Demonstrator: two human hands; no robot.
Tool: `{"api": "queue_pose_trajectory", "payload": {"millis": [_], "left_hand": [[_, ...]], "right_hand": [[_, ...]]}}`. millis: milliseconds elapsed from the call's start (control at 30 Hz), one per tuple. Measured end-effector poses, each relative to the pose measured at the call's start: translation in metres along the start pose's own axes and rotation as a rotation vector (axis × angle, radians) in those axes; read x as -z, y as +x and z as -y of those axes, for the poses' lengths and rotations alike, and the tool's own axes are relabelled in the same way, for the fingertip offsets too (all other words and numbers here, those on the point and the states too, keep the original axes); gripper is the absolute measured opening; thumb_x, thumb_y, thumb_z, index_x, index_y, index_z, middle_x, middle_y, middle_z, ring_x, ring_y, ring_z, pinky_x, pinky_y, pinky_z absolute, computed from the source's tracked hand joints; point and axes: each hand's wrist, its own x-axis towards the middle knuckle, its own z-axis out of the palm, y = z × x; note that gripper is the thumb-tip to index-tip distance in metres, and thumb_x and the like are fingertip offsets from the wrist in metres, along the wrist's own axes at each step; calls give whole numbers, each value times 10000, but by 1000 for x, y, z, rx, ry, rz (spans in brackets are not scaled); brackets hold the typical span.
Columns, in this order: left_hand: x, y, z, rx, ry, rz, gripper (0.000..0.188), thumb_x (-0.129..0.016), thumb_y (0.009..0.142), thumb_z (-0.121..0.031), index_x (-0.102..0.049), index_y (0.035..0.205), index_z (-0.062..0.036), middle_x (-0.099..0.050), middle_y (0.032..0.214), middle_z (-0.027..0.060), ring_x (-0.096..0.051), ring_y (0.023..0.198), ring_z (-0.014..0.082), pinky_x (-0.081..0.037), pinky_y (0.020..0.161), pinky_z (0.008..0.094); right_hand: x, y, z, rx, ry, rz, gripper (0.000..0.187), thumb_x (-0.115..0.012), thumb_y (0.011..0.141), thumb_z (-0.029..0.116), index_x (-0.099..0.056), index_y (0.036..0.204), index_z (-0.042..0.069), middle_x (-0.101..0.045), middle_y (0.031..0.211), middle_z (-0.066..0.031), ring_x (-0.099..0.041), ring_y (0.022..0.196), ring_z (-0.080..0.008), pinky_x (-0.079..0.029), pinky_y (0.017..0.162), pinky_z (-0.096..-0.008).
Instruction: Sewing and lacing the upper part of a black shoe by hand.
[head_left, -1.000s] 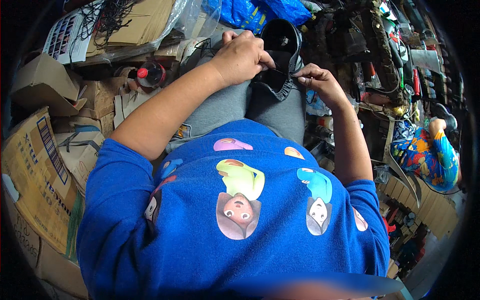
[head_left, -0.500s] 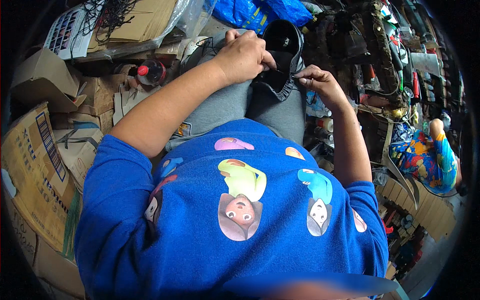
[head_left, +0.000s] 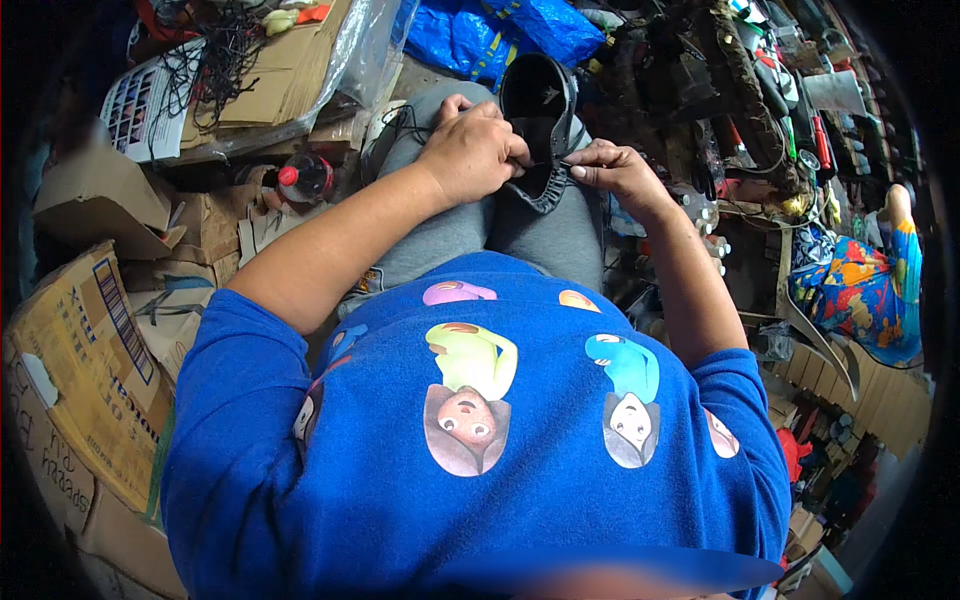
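A black shoe (head_left: 541, 193) rests on my lap between my grey-trousered thighs, its dark opening facing up and its near edge gathered in puckers. My left hand (head_left: 472, 150) is at the shoe's left side, thumb and fingers closed together at the inner edge. Whatever those fingers pinch is hidden or too small to name. On the opposite side, my right hand (head_left: 618, 172) has thumb and forefinger pinched at the shoe's right edge. A small dark, thin thing shows at its fingertips, too fine to make out.
Left of me are cardboard boxes (head_left: 105, 205), a red-capped bottle (head_left: 303, 182) and flat cardboard under plastic with black cords (head_left: 215, 85). A blue bag (head_left: 455, 40) lies ahead. Cluttered tools and bottles fill the right, where a person in colourful clothing (head_left: 865, 300) is close by.
The whole view has shifted, with the surroundings now lower in it. Both hands and the shoe appear farther left, and the right fingertips are slightly closer to the left ones.
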Motion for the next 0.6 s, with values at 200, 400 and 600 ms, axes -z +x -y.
{"api": "queue_pose_trajectory", "payload": {"millis": [200, 400, 600], "left_hand": [[-2, 5, 0, 41, -30, 17, 108, -693, 699, -239, -719, 802, -220, -628, 772, -48, -521, 926, 156, -254, 899, 408], [4, 34, 12, -31, -1, 79, 107, -677, 704, -204, -706, 803, -231, -601, 792, -46, -518, 937, 168, -276, 863, 388], [12, 14, -11, -140, 121, -4, 90, -684, 685, -149, -688, 775, -155, -583, 760, -9, -521, 922, 179, -276, 860, 409]], "right_hand": [[-6, -6, -4, 17, 4, -70, 197, -692, 803, 92, -688, 997, 55, -575, 902, 37, -560, 850, -68, -443, 763, -225], [5, 2, -5, 10, -15, -6, 186, -669, 814, 64, -683, 997, 36, -610, 934, 13, -570, 883, -83, -446, 803, -238], [-8, -17, 8, 58, -255, -79, 279, -686, 780, 46, -675, 1059, 58, -609, 916, -13, -577, 880, -90, -457, 787, -237]]}}
